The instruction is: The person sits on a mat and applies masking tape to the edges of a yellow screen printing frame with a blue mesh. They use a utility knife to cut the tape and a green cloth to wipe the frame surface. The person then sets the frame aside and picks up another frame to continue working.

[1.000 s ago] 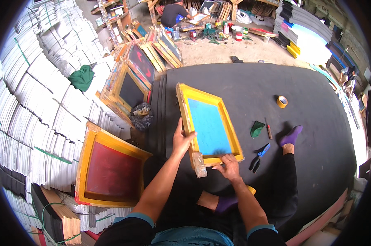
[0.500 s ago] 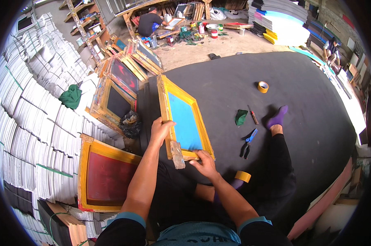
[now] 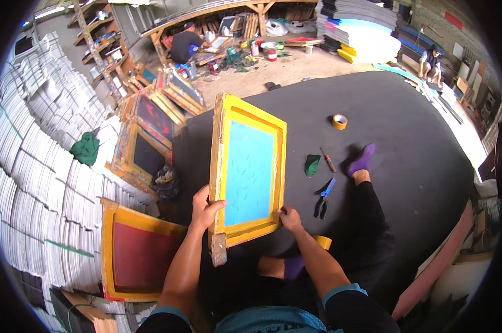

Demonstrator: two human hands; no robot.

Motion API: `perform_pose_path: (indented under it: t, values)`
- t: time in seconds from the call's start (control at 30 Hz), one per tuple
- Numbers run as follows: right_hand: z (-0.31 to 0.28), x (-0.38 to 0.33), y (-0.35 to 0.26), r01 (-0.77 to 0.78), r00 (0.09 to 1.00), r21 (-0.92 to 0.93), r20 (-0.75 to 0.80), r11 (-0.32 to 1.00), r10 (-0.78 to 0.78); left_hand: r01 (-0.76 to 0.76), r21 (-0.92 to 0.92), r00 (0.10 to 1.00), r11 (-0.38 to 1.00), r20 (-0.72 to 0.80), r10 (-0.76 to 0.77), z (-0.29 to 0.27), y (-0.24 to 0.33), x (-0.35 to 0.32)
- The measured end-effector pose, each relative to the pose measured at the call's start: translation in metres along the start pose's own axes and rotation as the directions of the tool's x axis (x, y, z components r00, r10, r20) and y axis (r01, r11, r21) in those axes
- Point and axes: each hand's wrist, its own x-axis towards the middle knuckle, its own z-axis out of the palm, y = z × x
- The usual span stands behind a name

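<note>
A yellow wooden screen frame with a light blue mesh (image 3: pixel 249 172) is tilted up in front of me above a black mat (image 3: pixel 406 139). My left hand (image 3: pixel 205 208) grips its left rail near the bottom corner. My right hand (image 3: pixel 289 218) holds the lower right corner. A roll of yellow tape (image 3: pixel 322 242) lies just right of my right wrist. My legs in black trousers stretch out on the mat, with purple socks (image 3: pixel 363 160) on my feet.
Blue-handled pliers (image 3: pixel 322 197), a green cloth (image 3: pixel 312 164), a small screwdriver (image 3: pixel 328 160) and a second tape roll (image 3: pixel 340 121) lie on the mat. A red-mesh frame (image 3: pixel 135 252) lies at lower left; more frames (image 3: pixel 148 141) lean behind. White stacks fill the left. Other people work at the back.
I have raised the blue-mesh frame more upright and closer. Both hands keep their grip on its lower end.
</note>
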Motion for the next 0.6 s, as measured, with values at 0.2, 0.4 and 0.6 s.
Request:
perform_pose_path:
  t: [0.2,0.4,0.6]
  values:
    - [-0.012,-0.007,-0.031,0.022,0.970,0.055,-0.244,0.998,-0.008,-0.174,0.095,0.984,0.980,0.067,0.168,0.011,0.033,0.017]
    - [-0.014,0.008,0.014,-0.020,0.971,0.121,-0.234,0.992,0.048,-0.120,0.176,0.993,0.977,0.001,0.122,0.038,0.001,0.012]
    - [-0.013,0.011,0.015,0.015,0.973,0.073,-0.231,0.997,0.003,-0.136,0.143,0.990,0.980,-0.014,0.139,0.031,-0.001,0.011]
